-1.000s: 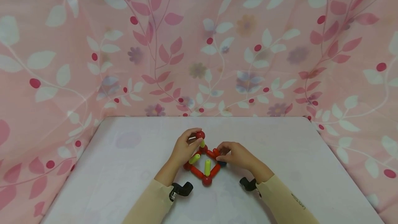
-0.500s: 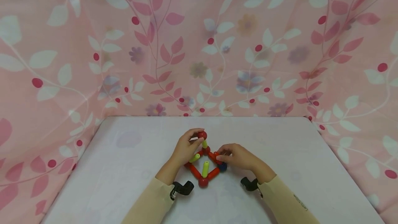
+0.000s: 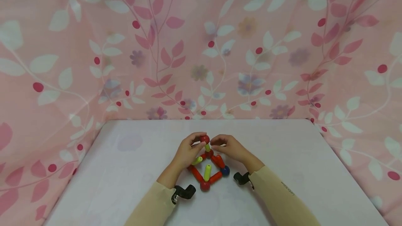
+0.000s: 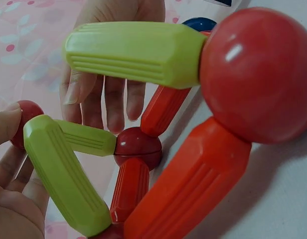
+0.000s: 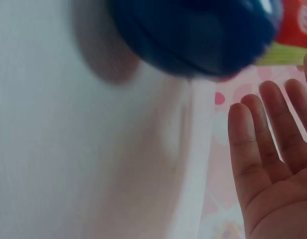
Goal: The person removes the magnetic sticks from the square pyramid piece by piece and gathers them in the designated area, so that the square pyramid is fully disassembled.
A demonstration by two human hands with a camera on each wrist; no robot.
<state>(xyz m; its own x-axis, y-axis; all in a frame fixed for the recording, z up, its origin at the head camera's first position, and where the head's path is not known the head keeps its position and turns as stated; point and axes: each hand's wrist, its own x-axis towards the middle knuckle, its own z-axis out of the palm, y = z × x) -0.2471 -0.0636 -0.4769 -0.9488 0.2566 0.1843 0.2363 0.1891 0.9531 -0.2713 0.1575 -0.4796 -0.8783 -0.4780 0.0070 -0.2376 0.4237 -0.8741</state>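
On the table stands a toy frame of magnetic rods and balls. Four-sided at its base, it has red rods (image 3: 197,174) between a front red ball (image 3: 205,186), a blue ball (image 3: 225,171), a back red ball (image 3: 209,153) and one at left, partly hidden by my left hand. Yellow-green rods (image 3: 207,173) rise from the red balls; a red rod (image 3: 220,160) leans up from the blue one. My left hand (image 3: 185,153) pinches the red ball (image 4: 28,117) topping the back yellow-green rod. My right hand (image 3: 233,149), fingers loosely extended, is close beside that rod.
The white table (image 3: 141,198) ends at a back edge against a pink floral curtain (image 3: 201,44). Black wrist cameras (image 3: 185,191) sit at both sleeve cuffs, low over the table.
My right hand has left the red rod at the blue ball and moved back and left to the rear rod. The left hand keeps its hold; the frame has shifted slightly.
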